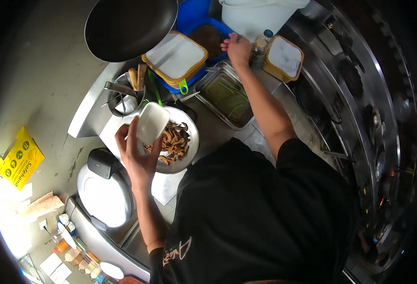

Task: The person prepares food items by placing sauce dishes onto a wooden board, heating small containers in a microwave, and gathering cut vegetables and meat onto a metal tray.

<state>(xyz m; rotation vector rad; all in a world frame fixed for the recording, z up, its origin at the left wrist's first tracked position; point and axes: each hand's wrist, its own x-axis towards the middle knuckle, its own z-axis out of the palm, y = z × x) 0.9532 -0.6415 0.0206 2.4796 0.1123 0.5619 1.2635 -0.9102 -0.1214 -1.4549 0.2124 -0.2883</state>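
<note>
My left hand (141,158) grips a small white rectangular tub (153,122), fingers on one side and thumb on the other. It is tilted above a round metal bowl (194,142) that holds brown strips, which look like sliced mushrooms (174,144). Stretched out to the far side, my right hand (238,48) hovers at the edge of a blue container (220,28) with something brown (206,40) inside. The fingers there are curled together; whatever they may hold is too small to make out.
A metal tray (225,94) with green stalks in liquid lies between my arms. Around it are yellow-rimmed tubs of white contents (178,57) (284,57), a plastic bottle (259,49), a white bucket (260,16), a utensil pot (125,97) and a hanging black pan (130,28).
</note>
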